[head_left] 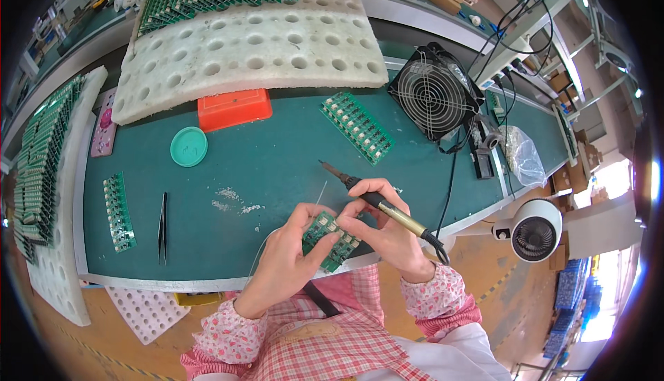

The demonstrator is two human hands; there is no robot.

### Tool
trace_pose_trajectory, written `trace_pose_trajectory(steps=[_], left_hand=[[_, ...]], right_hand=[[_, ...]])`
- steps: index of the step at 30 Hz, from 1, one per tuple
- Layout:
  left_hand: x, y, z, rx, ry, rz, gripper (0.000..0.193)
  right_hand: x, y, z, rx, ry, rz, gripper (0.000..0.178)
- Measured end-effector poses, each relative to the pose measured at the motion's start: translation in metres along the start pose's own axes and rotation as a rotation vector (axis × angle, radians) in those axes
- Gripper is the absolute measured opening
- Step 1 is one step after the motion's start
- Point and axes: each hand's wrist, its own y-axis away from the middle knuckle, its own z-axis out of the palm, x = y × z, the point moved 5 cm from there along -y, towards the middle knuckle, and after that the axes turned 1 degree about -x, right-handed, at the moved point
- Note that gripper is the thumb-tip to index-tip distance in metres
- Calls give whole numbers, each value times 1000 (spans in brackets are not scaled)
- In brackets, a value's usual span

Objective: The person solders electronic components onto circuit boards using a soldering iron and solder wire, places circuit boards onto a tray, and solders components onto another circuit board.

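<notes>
A green circuit board panel with pale components is held near the table's front edge. My left hand is closed on its left side, thumb across the face. A thin strand of solder wire sticks up by the left fingers. In my right hand a soldering iron with a black and brass-coloured handle lies between the fingers, its tip pointing up and left, away from the board. The right thumb and a fingertip touch the board's upper right edge.
Another board panel lies ahead, near a black fan. At left are tweezers, a small panel and a green lid. White foam bearing stacked boards rests by a red tray. Pale scraps lie mid-table.
</notes>
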Motion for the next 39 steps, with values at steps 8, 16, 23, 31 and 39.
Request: trace_pose_trajectory(steps=[8,16,23,31,39], left_hand=[[-1,1,-1,11,22,16,29],[2,1,0,-8,66,26,29],[1,2,1,3,58,47,27],[6,3,1,6,162,23,28],[3,1,-2,24,104,29,25]], right_hand=[[6,1,5,17,-43,18,41],[8,3,6,28,-280,176,47],[2,5,7,41,-105,-18,45],[-1,8,10,66,-56,-107,45],[3,10,6,111,11,-96,43]])
